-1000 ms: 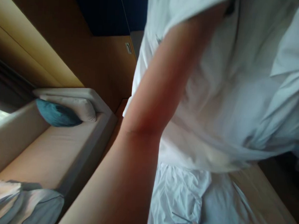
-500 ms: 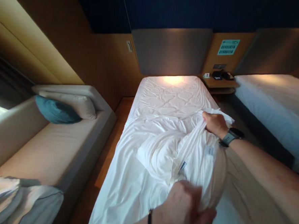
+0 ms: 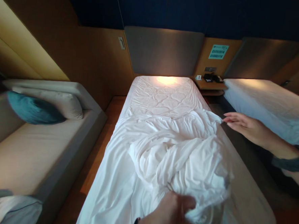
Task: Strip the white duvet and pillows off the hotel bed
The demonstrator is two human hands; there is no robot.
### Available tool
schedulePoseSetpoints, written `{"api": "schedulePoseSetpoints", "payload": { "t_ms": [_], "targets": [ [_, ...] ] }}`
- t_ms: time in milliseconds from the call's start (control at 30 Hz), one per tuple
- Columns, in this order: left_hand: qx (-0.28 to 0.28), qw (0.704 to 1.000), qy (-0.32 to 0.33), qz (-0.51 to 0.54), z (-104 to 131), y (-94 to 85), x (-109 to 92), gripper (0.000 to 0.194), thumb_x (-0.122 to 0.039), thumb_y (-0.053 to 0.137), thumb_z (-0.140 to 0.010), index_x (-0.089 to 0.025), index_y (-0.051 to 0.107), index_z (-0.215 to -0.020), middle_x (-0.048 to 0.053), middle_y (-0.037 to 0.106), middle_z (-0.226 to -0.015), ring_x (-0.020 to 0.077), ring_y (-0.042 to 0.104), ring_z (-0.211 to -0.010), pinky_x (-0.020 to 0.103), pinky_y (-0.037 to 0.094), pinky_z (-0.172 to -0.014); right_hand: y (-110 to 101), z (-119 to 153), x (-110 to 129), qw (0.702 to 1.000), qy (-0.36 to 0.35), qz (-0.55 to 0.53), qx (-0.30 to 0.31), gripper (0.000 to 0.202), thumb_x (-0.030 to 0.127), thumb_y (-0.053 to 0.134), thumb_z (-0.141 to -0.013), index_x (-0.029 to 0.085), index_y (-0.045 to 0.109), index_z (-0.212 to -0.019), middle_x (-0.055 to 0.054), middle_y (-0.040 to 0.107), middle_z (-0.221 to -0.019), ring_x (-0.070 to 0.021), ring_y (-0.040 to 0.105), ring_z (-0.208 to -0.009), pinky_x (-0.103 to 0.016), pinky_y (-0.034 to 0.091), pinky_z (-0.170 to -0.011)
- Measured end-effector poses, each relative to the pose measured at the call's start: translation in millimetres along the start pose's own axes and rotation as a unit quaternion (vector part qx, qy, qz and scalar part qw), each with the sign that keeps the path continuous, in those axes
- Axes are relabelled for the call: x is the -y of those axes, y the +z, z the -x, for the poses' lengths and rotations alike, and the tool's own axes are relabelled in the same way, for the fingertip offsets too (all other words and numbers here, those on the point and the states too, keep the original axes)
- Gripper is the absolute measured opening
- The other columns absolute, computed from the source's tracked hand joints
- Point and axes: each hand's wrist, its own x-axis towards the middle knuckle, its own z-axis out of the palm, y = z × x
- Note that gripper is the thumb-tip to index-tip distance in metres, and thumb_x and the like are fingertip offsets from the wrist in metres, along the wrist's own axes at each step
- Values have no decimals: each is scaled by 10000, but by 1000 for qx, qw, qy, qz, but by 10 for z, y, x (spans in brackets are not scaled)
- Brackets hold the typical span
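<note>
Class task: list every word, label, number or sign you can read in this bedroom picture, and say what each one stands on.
Nothing here can be read.
Teal sign on the wooden wall panel between the headboards: rows of print, too small and blurred.
Small card on the bedside shelf: too small.

Bunched sheet (image 3: 177,161) on middle bed (image 3: 163,92); sofa (image 3: 36,145) left, probably another bed (image 3: 261,98) right.
</note>
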Motion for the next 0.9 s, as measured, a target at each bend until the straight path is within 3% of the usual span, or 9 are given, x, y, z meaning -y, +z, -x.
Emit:
{"api": "schedulePoseSetpoints", "payload": {
  "t_ms": [67,133,267,400,500,600,700,800,900],
  "targets": [
    [64,997,31,39,-154,40,-43,343,-460,683,-744,-133,591,-793,-44,511,-662,54,435,-586,159,285,-489,-8,303,385,985,-102,38,131,409,426,568,-863,261,531,-1235,-28,595,-1222,-156,544,-1148,-282,407,-1022],
    [41,995,86,5,-322,37,-128,346,-471,640,-792,-152,621,-923,-12,596,-785,86,522,-683,166,403,-606,183,622,569,956,-154,122,216,446,407,632,-817,280,555,-1237,-18,565,-1274,-192,512,-1193,-329,390,-1049],
    [-157,950,101,-252,-774,112,-214,533,-292,625,-778,-118,499,-1266,130,512,-1302,266,471,-1171,383,389,-1023,564,957,243,945,-58,299,116,489,500,628,-799,96,621,-1076,-153,611,-1119,-298,547,-1078,-444,415,-955],
    [-204,902,12,-380,-1279,452,-83,579,-163,497,-755,-69,431,-1322,161,445,-1366,276,432,-1219,388,392,-1036,580,1109,-330,938,70,299,160,655,712,508,-773,95,646,-943,-169,651,-947,-322,607,-930,-428,448,-823],
    [-189,873,-2,-450,-1526,878,-3,544,-321,537,-783,-84,462,-1267,175,467,-1307,305,455,-1178,447,408,-995,737,1563,-675,946,145,216,193,641,692,562,-737,109,634,-993,-148,666,-957,-290,634,-897,-352,464,-739],
    [-97,854,-7,-512,-1657,1438,80,575,-427,597,-732,-66,521,-1172,192,518,-1188,339,498,-1094,508,415,-943,1124,2381,-956,960,175,145,166,433,514,442,-896,158,628,-1058,-111,683,-949,-240,649,-917,-297,454,-744],
    [-41,854,-52,-515,-1707,1907,172,425,-353,608,-712,-92,590,-1047,159,575,-1063,314,544,-1020,445,471,-861,1394,3255,-1069,958,191,140,162,362,367,361,-947,153,644,-1015,-111,683,-930,-236,650,-899,-302,440,-763],
    [-99,834,-84,-536,-1691,2088,171,326,-189,477,-793,-87,579,-1085,181,543,-1162,317,503,-1103,451,448,-897,1283,3886,-969,977,109,124,138,305,311,381,-927,156,643,-938,-87,670,-879,-231,639,-845,-305,425,-731],
    [-120,809,-42,-574,-1632,2171,21,350,-140,402,-833,-101,569,-1138,177,490,-1269,315,410,-1218,500,330,-1036,949,4307,-874,985,16,123,122,164,193,481,-812,165,637,-854,-62,655,-824,-214,628,-793,-283,405,-679]
  ]
}}
